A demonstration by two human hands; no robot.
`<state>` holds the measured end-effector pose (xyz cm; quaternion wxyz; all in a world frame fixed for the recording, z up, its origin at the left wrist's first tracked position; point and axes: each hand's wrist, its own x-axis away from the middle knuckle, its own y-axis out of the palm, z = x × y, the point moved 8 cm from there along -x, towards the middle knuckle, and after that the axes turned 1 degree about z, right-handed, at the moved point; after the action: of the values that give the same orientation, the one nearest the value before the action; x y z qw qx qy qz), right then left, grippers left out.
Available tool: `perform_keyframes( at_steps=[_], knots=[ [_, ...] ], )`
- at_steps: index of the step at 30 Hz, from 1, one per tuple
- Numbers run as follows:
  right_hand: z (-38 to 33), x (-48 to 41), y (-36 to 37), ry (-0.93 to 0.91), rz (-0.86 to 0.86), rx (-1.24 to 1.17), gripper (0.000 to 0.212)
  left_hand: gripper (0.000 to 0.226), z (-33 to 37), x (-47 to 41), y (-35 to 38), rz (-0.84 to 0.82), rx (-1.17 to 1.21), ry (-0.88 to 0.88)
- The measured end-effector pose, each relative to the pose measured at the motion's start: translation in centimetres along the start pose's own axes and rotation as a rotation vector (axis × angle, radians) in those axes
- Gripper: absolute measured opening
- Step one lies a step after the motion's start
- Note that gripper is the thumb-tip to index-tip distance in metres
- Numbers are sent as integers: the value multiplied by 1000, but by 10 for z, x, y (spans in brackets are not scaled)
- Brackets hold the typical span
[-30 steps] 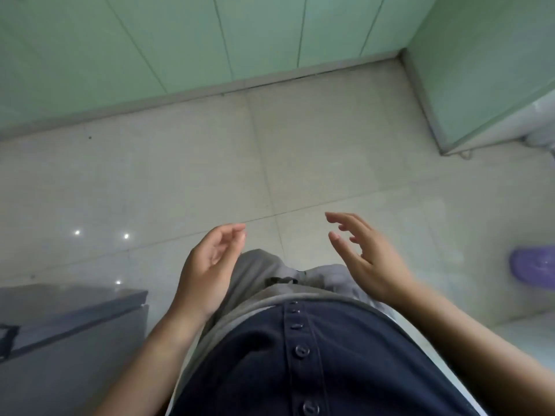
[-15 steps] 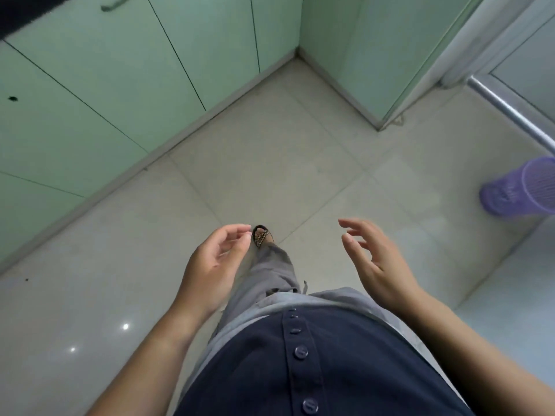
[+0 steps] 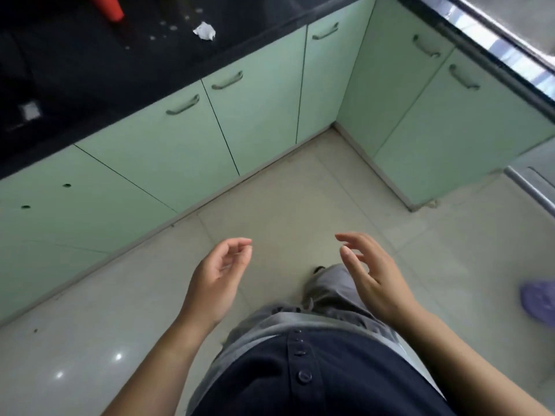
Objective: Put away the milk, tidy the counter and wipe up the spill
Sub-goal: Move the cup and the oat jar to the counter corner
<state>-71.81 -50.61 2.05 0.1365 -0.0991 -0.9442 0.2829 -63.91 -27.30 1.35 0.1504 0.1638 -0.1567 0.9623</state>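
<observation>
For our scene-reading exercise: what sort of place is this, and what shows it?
Probably a home kitchen: a dark countertop runs above pale green cabinet doors with metal handles, turning a corner, and a red cup and crumpled tissue sit on it beside pale spilled drops.

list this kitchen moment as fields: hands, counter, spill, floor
hands: left hand and right hand both empty, fingers relaxed, held over the pale tiled floor
counter: black glossy countertop above pale green cabinet doors
on counter: red cylindrical container, partly cut off; crumpled white paper wad
spill: white droplets between those two, not yet wiped
floor item: purple plastic basket, right edge, blurred
</observation>
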Motion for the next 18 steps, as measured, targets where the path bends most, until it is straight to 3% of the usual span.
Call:
perform_keyframes(
  at_steps=[3,6,15,18],
  knots=[
    [-7,-57,1,0,-25,-15,33,16,7,-47,-12,36,26,-27],
    [-20,-126,-3,-24,-56,3,38,18,22,-103,-22,77,46,-41],
    [-116,-365,-32,-300,-133,131,45,24,133,-285,-57,216,-11,60],
    [-146,-421,-24,-353,-163,148,46,18,154,-325,-80,268,-52,74]
  ],
)
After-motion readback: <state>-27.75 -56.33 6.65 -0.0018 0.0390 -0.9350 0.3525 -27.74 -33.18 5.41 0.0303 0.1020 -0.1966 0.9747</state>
